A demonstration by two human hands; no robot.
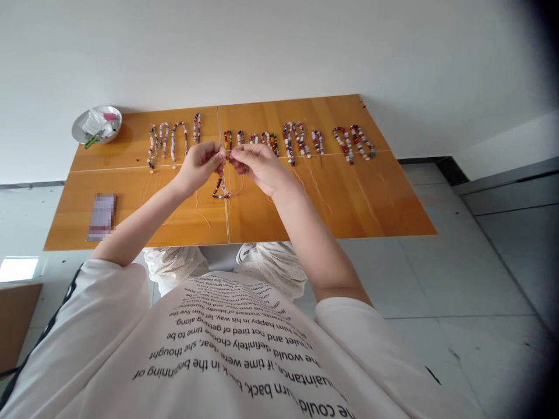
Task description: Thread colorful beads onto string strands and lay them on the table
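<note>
Over the middle of the wooden table, my left hand (201,166) and my right hand (257,166) meet with fingertips pinched together. Between them they hold the thin string of a beaded strand (222,195), whose multicoloured beads hang below the fingers. The exact spot where the string is gripped is too small to make out. Behind my hands lies a row of folded bead strands: several at the left (173,139), others near the centre (264,138), and more toward the right (353,142). Loose pinkish string ends (318,189) trail from some of them toward me.
A metal bowl (77,129) with clear plastic bags and a green-handled tool stands at the table's back left corner. A blurred flat rectangular object (102,215) lies at the front left. The wooden table (349,215) stands against a pale wall; my legs are under its front edge.
</note>
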